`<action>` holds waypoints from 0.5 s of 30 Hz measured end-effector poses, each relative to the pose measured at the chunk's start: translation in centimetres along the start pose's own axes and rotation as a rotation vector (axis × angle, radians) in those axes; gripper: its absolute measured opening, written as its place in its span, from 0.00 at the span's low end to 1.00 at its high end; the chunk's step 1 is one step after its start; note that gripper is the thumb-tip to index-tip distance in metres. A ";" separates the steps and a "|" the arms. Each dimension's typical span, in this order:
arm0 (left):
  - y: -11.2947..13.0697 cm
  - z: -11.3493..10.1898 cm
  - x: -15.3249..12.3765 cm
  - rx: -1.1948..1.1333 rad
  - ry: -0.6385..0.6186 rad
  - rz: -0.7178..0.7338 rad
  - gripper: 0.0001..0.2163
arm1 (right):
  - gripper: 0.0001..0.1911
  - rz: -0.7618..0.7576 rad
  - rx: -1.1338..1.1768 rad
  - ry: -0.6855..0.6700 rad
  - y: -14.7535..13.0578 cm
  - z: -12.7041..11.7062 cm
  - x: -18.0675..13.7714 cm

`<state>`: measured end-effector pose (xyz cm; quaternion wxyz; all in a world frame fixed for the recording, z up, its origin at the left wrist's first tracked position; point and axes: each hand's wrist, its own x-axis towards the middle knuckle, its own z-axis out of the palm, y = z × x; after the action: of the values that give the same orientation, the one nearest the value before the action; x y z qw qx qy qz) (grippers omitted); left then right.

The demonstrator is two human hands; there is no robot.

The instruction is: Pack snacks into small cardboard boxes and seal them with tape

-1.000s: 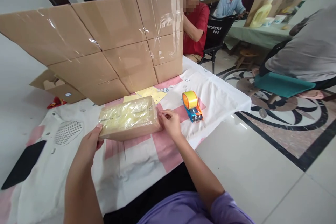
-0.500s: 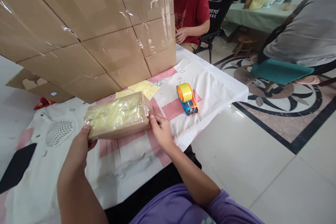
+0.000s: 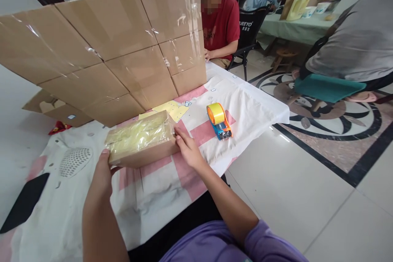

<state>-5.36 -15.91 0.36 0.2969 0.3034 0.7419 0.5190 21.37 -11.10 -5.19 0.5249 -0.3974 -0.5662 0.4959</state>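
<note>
A small cardboard box (image 3: pixel 144 141), its top covered with shiny yellowish tape, is held between my two hands near the middle of the table. My left hand (image 3: pixel 104 172) grips its left end, thumb on the upper edge and fingers underneath. At the right end, my right hand (image 3: pixel 188 147) has its thumb and fingers against the side; some fingertips are hidden. To the right of the box lies a tape dispenser (image 3: pixel 219 120) in orange and blue with a yellow roll.
A tall cardboard partition (image 3: pixel 123 53) stands along the table's far side. A white perforated scoop (image 3: pixel 75 161) and a black flat piece (image 3: pixel 26 200) lie at left on the tablecloth (image 3: pixel 147 204). Behind the partition sits a person in a red shirt (image 3: pixel 229 20); others sit farther back.
My view has tilted up a little, so the scene sits lower in the picture. Both hands still hold the box, with the right hand's fingers extended slightly more along its end.
</note>
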 end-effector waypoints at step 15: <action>15.8 13.2 0.0 -0.428 -0.194 0.419 0.12 | 0.25 -0.611 -0.536 0.314 -8.1 -12.9 4.8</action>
<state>6.89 -3.75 11.61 0.3102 0.4284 0.5052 0.6819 34.05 -6.16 3.19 0.6056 -0.4043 -0.6799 0.0866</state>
